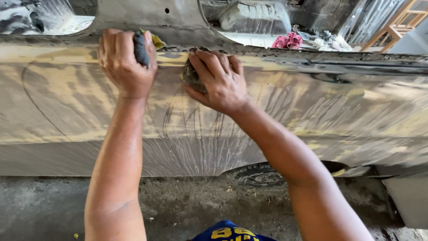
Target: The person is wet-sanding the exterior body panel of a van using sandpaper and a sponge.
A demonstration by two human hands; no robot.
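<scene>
The left hand (126,62) is closed around a dark sponge (141,48) with a yellow piece behind it, and holds it against the upper edge of the car body panel (276,111). The right hand (220,80) is just beside it on the same panel, fingers curled and pressing a grey, wet-looking sanding pad (191,76) flat on the surface. The panel is covered with yellowish filler and many wet streaks that run down from the hands.

To do this sanding well, I think the pad should stay flat with even pressure, and the surface under it should stay wet, so that no deep scratches come.

Below the panel a tyre (258,175) lies on the dirty floor (40,209). Above the panel, inside the car, lies a pink cloth (287,41). No container shows clearly.
</scene>
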